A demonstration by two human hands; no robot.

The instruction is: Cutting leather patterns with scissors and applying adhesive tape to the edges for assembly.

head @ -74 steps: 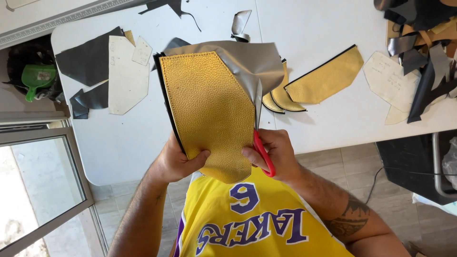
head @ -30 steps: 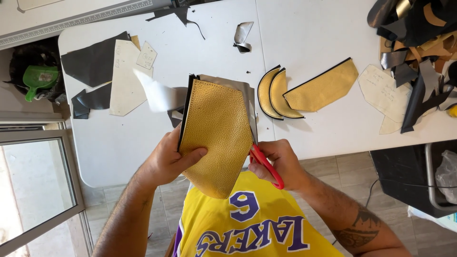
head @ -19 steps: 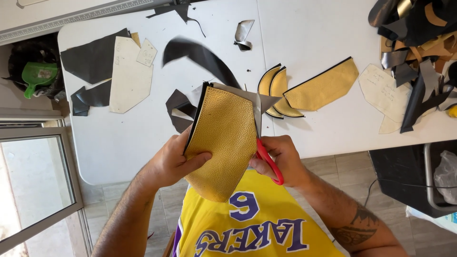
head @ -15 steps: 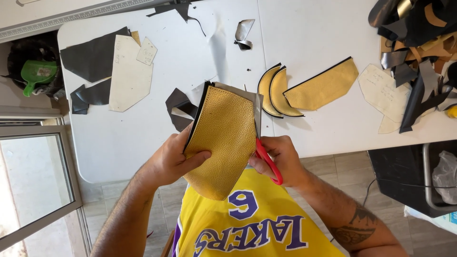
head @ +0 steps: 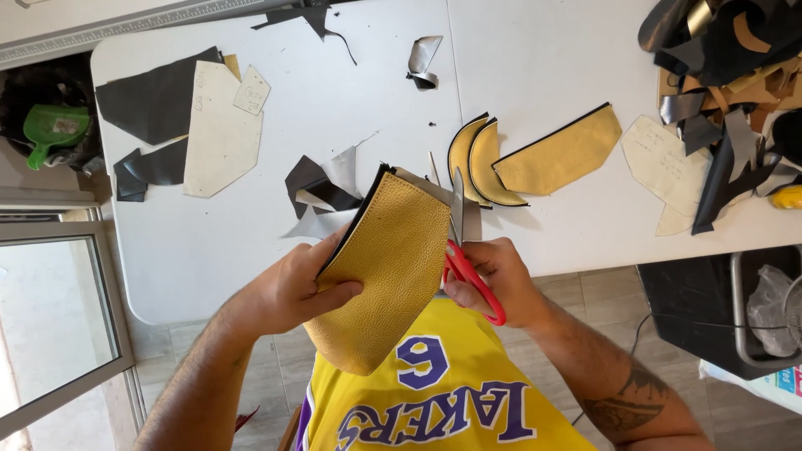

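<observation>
No packages, labels, signs or screens in view.

The left hand (head: 292,288) pinches a gold pebbled leather panel (head: 384,267) with a black backing, held over the near edge of the white tabletop (head: 543,50). At three o'clock of it, the right hand (head: 501,280) works red-handled scissors (head: 464,250), blades pointing to twelve o'clock along the panel's edge. Two gold crescents (head: 480,163) and a gold trapezoid piece (head: 564,154) lie toward one o'clock.

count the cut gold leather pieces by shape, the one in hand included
large gold panel held in the left hand: 1
long tapered gold piece on the table: 1
gold crescents: 2
total: 4
</observation>
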